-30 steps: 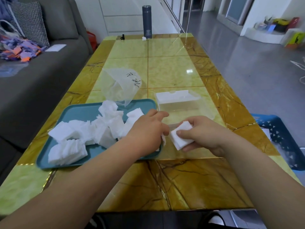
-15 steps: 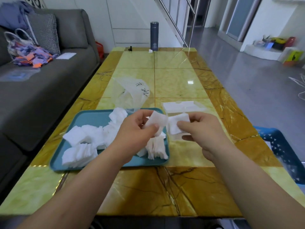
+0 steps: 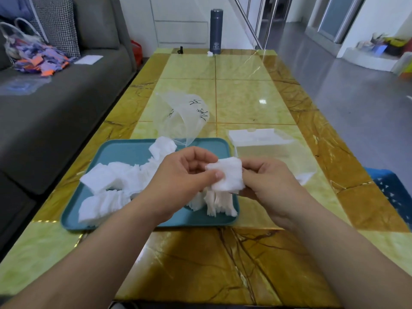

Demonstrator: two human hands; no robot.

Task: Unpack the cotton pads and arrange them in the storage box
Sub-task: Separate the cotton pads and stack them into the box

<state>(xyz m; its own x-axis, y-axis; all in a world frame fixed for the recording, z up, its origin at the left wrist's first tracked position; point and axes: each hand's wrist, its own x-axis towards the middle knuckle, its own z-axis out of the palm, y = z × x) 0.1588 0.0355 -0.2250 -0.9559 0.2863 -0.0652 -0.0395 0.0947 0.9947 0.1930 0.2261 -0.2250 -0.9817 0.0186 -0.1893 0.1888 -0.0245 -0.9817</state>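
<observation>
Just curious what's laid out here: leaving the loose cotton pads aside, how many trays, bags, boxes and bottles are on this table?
Teal tray: 1
Clear plastic bag: 1
Clear storage box: 1
Dark flask: 1
Total: 4

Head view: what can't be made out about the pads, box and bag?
- Pad stack, head view: pad count unreadable; the left hand and right hand cover its edges.
- Box: clear walls and glare, near corner behind the right hand; contents uncertain.
- Bag: writing creased and too small to read.
- Tray: the pads beneath both hands are hidden.
</observation>
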